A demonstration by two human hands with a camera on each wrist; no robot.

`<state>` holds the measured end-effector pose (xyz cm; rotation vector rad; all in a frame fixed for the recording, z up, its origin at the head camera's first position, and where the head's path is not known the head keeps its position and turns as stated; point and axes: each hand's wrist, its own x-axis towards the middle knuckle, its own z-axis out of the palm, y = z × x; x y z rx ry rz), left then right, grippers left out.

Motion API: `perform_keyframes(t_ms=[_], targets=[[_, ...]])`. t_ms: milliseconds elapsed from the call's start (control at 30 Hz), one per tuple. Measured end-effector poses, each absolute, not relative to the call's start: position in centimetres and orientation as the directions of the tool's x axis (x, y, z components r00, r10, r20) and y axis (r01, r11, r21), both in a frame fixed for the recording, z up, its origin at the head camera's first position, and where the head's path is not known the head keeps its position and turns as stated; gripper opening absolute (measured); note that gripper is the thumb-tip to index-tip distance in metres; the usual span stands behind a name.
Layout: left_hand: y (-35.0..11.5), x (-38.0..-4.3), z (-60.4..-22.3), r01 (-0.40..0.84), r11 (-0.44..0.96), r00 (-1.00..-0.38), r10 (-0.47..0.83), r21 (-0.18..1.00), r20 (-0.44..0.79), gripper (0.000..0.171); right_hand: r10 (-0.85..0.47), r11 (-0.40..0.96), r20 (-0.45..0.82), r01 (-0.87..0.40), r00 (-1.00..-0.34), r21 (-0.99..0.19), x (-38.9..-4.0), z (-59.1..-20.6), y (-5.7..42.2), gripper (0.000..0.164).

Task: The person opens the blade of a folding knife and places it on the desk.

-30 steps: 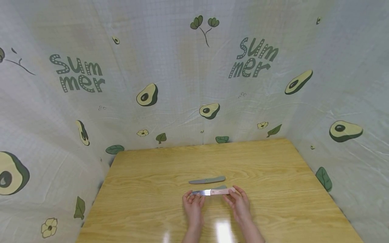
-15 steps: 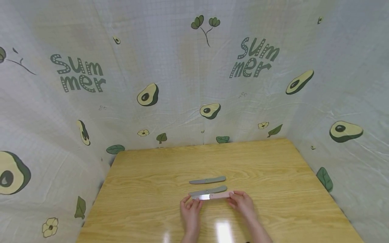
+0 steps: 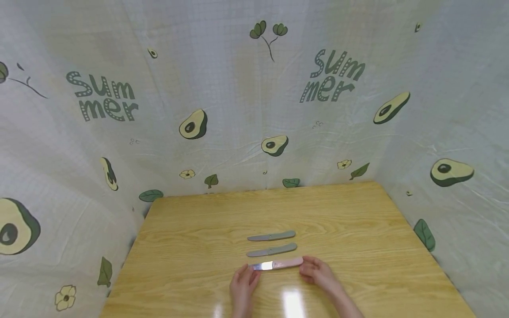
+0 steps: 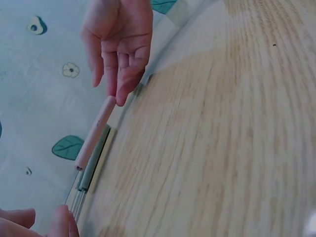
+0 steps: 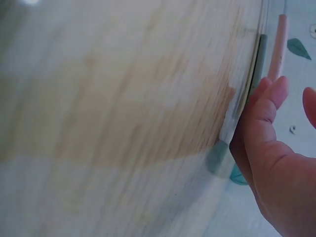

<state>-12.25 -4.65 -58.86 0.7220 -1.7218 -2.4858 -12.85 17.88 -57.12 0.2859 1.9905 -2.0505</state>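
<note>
A knife with a pink handle (image 3: pixel 287 263) lies crosswise near the front of the wooden table, its shiny blade pointing left. My left hand (image 3: pixel 241 285) is at the blade tip; in the left wrist view its thumb and fingers (image 4: pixel 60 222) stand apart. At the handle's end is my right hand (image 3: pixel 320 274), fingertips touching it. The right wrist view shows the right fingers (image 5: pixel 266 106) nearly straight beside the pink handle (image 5: pixel 279 47), with the thumb (image 5: pixel 310 103) well away. Just beyond, two grey-green knives (image 3: pixel 283 249) (image 3: pixel 281 236) lie roughly parallel to the pink one.
The wooden table (image 3: pixel 191 247) carries the knives and shows a bright glare spot at its front. A pale curtain (image 3: pixel 230 88) printed with avocados and leaves hangs behind it and along both sides.
Both hands have brought the pink-handled knife toward the front, off its overlap with the nearer grey-green knife, and lowered it. The right thumb and fingers have loosened from the handle.
</note>
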Motion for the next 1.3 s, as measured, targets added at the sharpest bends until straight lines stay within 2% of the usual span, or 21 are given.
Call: perform_keyframes(t_ms=[200, 467, 733, 933, 1100, 1200, 1300], targets=[[-5.5, -12.1, -59.3, -0.268, -0.308, -0.916, -0.212, 0.913, -0.340, 0.054, -0.086, 0.020, -0.324, 0.324, -0.942, -0.946, -12.8, -57.1, 18.0, 0.063], [-6.4, -11.9, -59.0, -0.307, -0.285, -0.928, -0.121, 0.908, -0.352, 0.059, -0.125, 0.076, -0.329, 0.322, -0.936, -0.944, -12.6, -57.4, 17.9, 0.064], [-6.7, -12.1, -58.5, -0.380, -0.230, -0.909, -0.089, 0.896, -0.408, 0.062, -0.134, 0.109, -0.334, 0.321, -0.933, -0.941, -12.6, -57.4, 18.0, 0.064], [-6.8, -12.4, -58.1, -0.343, -0.198, -0.918, -0.136, 0.918, -0.373, 0.066, -0.082, 0.153, -0.331, 0.316, -0.940, -0.936, -12.9, -57.1, 18.4, 0.064], [-7.1, -13.3, -57.0, -0.268, -0.038, -0.944, -0.190, 0.963, -0.271, 0.053, 0.031, 0.247, -0.273, 0.272, -0.961, -0.930, -13.9, -56.1, 19.0, 0.055], [-7.3, -14.1, -56.2, -0.171, 0.128, -0.968, -0.204, 0.977, -0.143, 0.042, 0.076, 0.389, -0.150, 0.168, -0.986, -0.906, -14.5, -55.2, 19.4, 0.051], [-7.6, -14.7, -55.5, -0.061, 0.316, -0.985, -0.170, 0.947, -0.006, 0.036, 0.074, 0.577, 0.004, 0.039, -0.997, -0.816, -15.0, -54.3, 19.8, 0.052]])
